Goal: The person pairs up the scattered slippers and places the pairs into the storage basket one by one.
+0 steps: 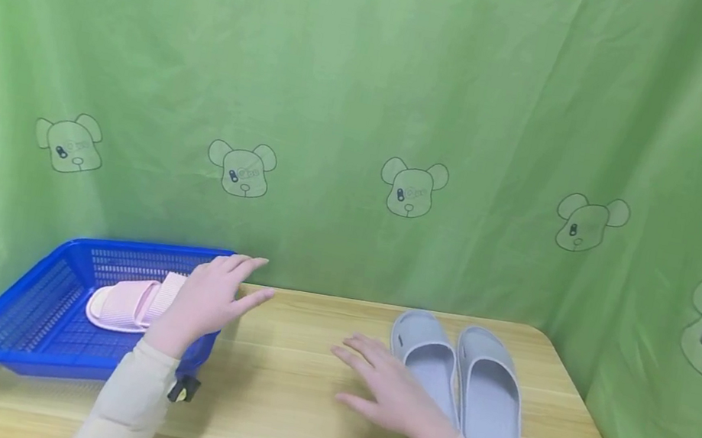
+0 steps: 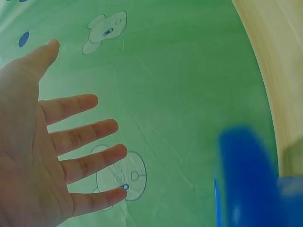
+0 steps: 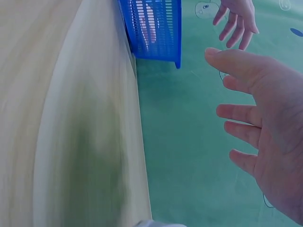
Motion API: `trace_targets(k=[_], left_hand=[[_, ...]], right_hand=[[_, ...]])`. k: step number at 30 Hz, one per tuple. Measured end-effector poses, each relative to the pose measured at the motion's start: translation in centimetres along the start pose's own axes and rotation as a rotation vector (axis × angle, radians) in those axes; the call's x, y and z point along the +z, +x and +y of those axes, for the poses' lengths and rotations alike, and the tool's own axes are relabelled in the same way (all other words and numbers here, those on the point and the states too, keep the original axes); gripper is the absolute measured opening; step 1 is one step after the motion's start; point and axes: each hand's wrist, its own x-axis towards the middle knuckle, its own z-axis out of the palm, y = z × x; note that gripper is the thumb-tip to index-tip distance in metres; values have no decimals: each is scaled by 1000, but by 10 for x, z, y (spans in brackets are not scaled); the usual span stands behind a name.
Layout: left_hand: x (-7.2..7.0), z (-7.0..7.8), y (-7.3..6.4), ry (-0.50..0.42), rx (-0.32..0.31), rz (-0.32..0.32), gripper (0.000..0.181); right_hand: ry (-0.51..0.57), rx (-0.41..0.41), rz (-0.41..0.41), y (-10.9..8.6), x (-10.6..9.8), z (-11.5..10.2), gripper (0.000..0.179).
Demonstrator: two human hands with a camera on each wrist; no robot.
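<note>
My left hand is raised over the right side of a blue plastic basket, its fingers spread and holding nothing. Inside the basket lie pink striped slippers, partly hidden behind that hand. In the left wrist view the left palm shows bare, with the blurred blue basket rim nearby. My right hand hovers above the table just left of a pair of grey slippers, overlapping the nearer one in the head view. Its fingers are extended and nothing is in the palm, as the right wrist view shows.
A light wood table carries the basket at the left and the grey slippers at the right. Behind and along both sides hangs a green curtain printed with bear heads. The table's back edge meets the curtain.
</note>
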Motion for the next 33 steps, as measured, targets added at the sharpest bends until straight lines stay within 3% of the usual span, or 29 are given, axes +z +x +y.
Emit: trace_targets(k=[7,18,33], left_hand=[[9,14,1,-37,-1,-5,66],[29,33,2,-121,11,-1,65],[56,55,11,-265,-38,-49,63]], right_hand=[[-21,41,-1,-9,-4,12,68],[-68,36,40,-24,-10,33,69],[-94,62,104,-51,-25,66,67]])
